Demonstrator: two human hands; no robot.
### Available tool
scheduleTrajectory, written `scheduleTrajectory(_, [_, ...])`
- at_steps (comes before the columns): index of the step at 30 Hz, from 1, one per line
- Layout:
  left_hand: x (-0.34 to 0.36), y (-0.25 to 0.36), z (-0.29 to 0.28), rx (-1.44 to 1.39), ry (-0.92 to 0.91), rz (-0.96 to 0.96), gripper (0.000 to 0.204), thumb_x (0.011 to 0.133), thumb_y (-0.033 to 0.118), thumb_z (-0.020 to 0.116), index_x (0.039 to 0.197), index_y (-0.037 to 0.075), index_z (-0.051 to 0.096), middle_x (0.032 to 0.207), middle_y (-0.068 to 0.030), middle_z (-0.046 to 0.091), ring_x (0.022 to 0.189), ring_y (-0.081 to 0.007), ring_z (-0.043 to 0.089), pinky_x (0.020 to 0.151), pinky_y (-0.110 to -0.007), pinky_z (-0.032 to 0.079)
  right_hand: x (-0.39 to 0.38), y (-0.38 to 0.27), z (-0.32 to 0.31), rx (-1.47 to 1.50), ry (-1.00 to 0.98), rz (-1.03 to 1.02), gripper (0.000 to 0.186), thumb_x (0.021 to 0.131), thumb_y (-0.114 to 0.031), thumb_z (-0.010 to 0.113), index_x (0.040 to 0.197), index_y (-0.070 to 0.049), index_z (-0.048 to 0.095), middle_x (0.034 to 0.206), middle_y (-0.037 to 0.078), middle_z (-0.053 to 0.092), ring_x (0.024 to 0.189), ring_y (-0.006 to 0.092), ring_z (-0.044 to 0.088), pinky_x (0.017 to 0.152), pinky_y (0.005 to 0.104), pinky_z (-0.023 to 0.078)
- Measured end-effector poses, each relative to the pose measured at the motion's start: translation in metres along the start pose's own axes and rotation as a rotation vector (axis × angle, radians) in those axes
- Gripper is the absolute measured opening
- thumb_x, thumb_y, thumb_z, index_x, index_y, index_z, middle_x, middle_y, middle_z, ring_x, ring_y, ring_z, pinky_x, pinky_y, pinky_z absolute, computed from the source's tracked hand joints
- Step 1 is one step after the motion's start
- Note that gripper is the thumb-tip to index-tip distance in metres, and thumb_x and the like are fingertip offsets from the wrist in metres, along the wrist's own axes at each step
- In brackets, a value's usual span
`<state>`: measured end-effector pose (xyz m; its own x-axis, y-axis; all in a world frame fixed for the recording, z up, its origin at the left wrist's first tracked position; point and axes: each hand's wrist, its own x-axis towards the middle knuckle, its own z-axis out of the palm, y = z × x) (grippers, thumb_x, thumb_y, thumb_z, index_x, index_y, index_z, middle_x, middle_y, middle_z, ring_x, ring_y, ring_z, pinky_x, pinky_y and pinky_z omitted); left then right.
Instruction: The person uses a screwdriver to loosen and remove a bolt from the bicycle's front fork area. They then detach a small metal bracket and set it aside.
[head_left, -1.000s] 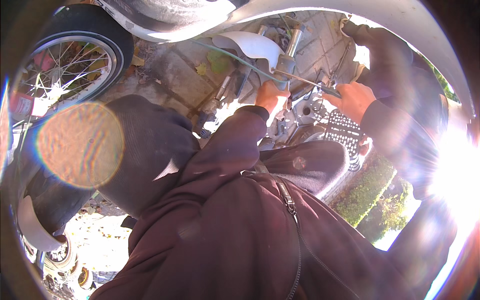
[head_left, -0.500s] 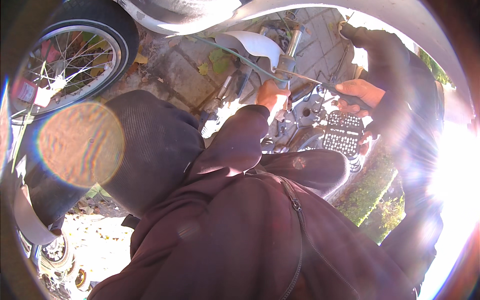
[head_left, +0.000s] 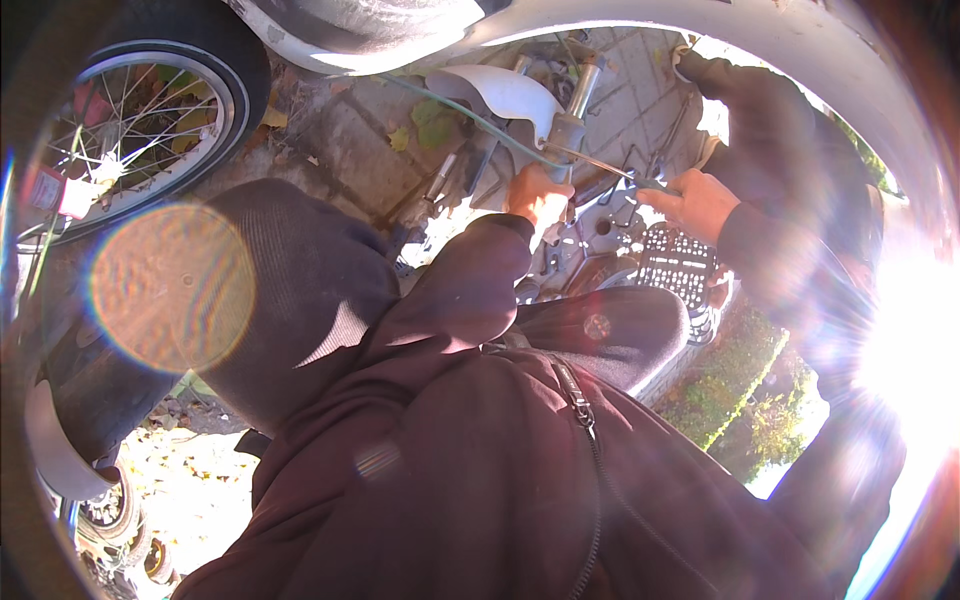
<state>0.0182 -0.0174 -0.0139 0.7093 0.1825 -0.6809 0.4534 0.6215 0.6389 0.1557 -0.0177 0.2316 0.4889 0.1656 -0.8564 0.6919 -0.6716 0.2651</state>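
Note:
My left hand (head_left: 540, 197) is closed around the lower part of a fork leg (head_left: 567, 132), a grey casting with a bright chrome tube above it. A screwdriver (head_left: 655, 186) sits in my right hand (head_left: 697, 207), with the fingers closed on its dark handle. Its thin shaft runs leftward to the fork leg just above my left hand; whether the tip touches cannot be made out. A white fender (head_left: 505, 92) curves beside the fork. A thin green cable (head_left: 470, 120) slants down to my left hand.
A spoked wheel with a black tyre (head_left: 255, 75) stands at upper left. Beyond my knees lies a dark perforated panel (head_left: 678, 265) among several metal parts and tools. A white body panel (head_left: 370, 35) arches overhead. A dark-clothed leg and shoe (head_left: 715, 75) show at upper right.
My right hand has shifted slightly left and down, closer along the screwdriver, whose handle has tipped a little. My left hand keeps its hold on the fork leg.

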Motion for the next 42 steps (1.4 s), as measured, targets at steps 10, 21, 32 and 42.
scheduleTrajectory(10, [0.003,-0.004,0.002,-0.06,-0.028,-0.003,0.031,0.074,0.013,0.069,0.096,-0.008,0.06,0.065,-0.0089,0.058,0.05,-0.0161,0.056,0.044,-0.033,0.045,-0.009,-0.008,-0.006,-0.289,0.191,-0.049,0.057,0.09,-0.058,0.059,0.08,-0.002,0.067,0.07,0.016,0.064,0.067,0.0313,0.065,0.063,0.0412,0.052])
scheduleTrajectory(21, [0.003,-0.004,0.002,0.105,0.048,-0.017,0.041,0.071,0.02,0.071,0.101,-0.006,0.063,0.079,-0.0173,0.065,0.069,-0.0257,0.064,0.058,-0.037,0.05,0.002,0.008,-0.024,0.719,-0.596,0.227,0.054,0.092,-0.057,0.058,0.081,-0.005,0.057,0.057,-0.002,0.042,0.042,0.0079,0.037,0.037,0.026,0.029])
scheduleTrajectory(32, [-0.004,0.001,0.005,0.204,0.097,0.031,0.047,0.071,0.027,0.068,0.107,-0.003,0.065,0.102,-0.0266,0.069,0.101,-0.041,0.066,0.087,-0.045,0.053,-0.001,-0.001,-0.001,0.098,-0.101,0.132,0.069,0.087,-0.065,0.058,0.075,0.003,0.065,0.065,0.015,0.062,0.061,0.027,0.064,0.064,0.0415,0.051])
scheduleTrajectory(42, [-0.01,0.01,0.001,0.187,0.041,0.002,0.033,0.072,0.024,0.065,0.093,-0.002,0.068,0.079,-0.0216,0.07,0.09,-0.0367,0.07,0.083,-0.041,0.054,-0.001,0.013,0.0,-0.636,0.174,-0.339,0.055,0.092,-0.055,0.057,0.085,-0.002,0.068,0.066,0.014,0.064,0.074,0.0325,0.068,0.07,0.0445,0.054])
